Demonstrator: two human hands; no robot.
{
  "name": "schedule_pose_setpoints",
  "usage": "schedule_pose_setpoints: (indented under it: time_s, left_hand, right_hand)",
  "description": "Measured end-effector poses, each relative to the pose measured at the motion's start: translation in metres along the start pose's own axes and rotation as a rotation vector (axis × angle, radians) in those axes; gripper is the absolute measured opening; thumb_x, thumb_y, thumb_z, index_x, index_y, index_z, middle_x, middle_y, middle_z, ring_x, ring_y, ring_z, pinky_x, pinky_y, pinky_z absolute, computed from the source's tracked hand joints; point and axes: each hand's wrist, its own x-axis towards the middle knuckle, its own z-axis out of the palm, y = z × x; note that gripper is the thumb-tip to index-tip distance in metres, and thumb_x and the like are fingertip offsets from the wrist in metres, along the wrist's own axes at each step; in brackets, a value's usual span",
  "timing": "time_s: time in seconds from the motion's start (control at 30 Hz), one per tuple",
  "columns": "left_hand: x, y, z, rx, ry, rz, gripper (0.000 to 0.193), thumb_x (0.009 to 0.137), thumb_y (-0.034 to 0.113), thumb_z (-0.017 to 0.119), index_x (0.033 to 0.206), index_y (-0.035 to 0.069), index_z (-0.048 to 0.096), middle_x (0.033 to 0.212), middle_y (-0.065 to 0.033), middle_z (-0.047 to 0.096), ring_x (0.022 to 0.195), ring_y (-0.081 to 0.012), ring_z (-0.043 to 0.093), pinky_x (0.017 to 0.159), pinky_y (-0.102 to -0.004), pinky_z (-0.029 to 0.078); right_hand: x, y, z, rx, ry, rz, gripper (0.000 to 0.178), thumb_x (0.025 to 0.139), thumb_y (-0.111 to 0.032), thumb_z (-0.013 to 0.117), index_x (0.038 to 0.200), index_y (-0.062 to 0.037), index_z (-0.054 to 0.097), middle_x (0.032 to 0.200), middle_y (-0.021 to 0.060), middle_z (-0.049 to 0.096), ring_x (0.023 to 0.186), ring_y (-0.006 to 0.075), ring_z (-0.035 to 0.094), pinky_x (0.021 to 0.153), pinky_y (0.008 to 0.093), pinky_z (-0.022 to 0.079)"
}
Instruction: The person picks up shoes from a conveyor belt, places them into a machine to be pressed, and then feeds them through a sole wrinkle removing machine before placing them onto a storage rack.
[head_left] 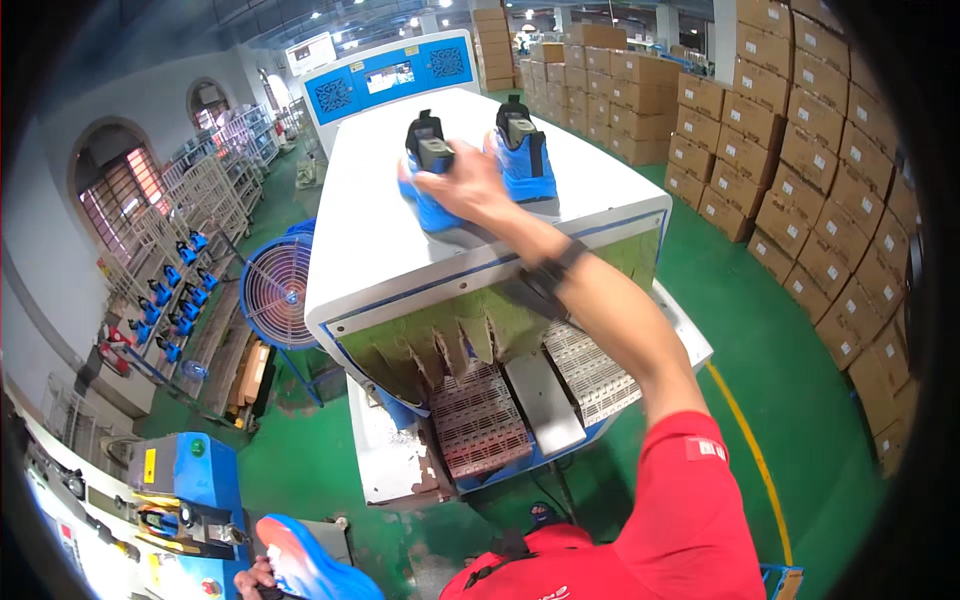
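One blue shoe was on the white machine, about mid-width and back from its near edge; right hand was pinching the dark collar. Blur hid exact finger contact; couldn't tell if the sole bore weight. Second blue shoe stood just beside it, toward the right edge. Left hand was clasped around a third shoe, low and well off the machine's near left corner, sole facing up. Below the near edge: split green curtain, two slatted belts side by side. Blue fan stood by the left edge. Carton stacks filled the right side.
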Motion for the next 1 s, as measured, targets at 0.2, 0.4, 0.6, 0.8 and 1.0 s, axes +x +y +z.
schedule_pose_setpoints:
  time_s: [0.2,0.4,0.6,0.8,1.0]
  left_hand:
    - [0.02,-0.004,0.039,-0.249,0.026,-0.066,0.02,0.087,0.026,0.052,0.083,0.01,0.041,0.071,-0.0019,0.049,0.084,-0.0172,0.048,0.105,-0.0418,0.034]
    - [0.002,-0.007,0.161,-0.494,-0.082,-0.256,0.02,0.074,0.02,0.056,0.078,0.012,0.038,0.064,-0.002,0.053,0.082,-0.0161,0.046,0.109,-0.0423,0.031]
    - [-0.005,-0.106,0.237,-0.01,-0.704,-0.665,0.017,0.074,0.017,0.062,0.079,0.005,0.051,0.07,-0.0034,0.056,0.07,-0.0167,0.054,0.083,-0.0334,0.045]
    - [0.025,-0.228,0.286,0.578,-0.912,-0.524,0.031,0.077,0.014,0.062,0.104,0.0,0.059,0.099,-0.0134,0.062,0.087,-0.0214,0.062,0.081,-0.0329,0.049]
    - [-0.034,-0.131,0.22,0.661,-0.487,-0.11,0.035,0.08,0.004,0.062,0.115,-0.001,0.06,0.113,-0.0177,0.064,0.109,-0.0297,0.062,0.098,-0.0396,0.047]
  right_hand:
    - [-0.149,-0.032,-0.101,1.107,0.131,0.484,0.034,0.089,-0.033,0.064,0.109,-0.0049,0.065,0.103,0.0084,0.066,0.095,0.0204,0.063,0.09,0.0364,0.051]
    - [-0.321,0.046,-0.173,0.85,0.379,0.639,0.052,0.083,-0.027,0.064,0.127,0.0013,0.058,0.119,0.0169,0.064,0.107,0.0313,0.064,0.097,0.0436,0.05]
    - [-0.351,0.137,-0.104,-0.176,0.185,0.31,0.069,0.074,-0.018,0.079,0.132,0.0065,0.05,0.116,0.0259,0.064,0.103,0.0349,0.066,0.09,0.039,0.051]
    - [-0.308,0.105,-0.086,-0.065,0.284,0.264,0.064,0.079,-0.008,0.071,0.136,0.0064,0.043,0.136,0.0231,0.049,0.127,0.0336,0.047,0.108,0.0394,0.035]
    - [-0.336,-0.009,0.002,0.705,-0.23,0.085,0.017,0.086,-0.001,0.055,0.101,0.0047,0.058,0.094,0.0166,0.065,0.084,0.0274,0.063,0.093,0.0469,0.051]
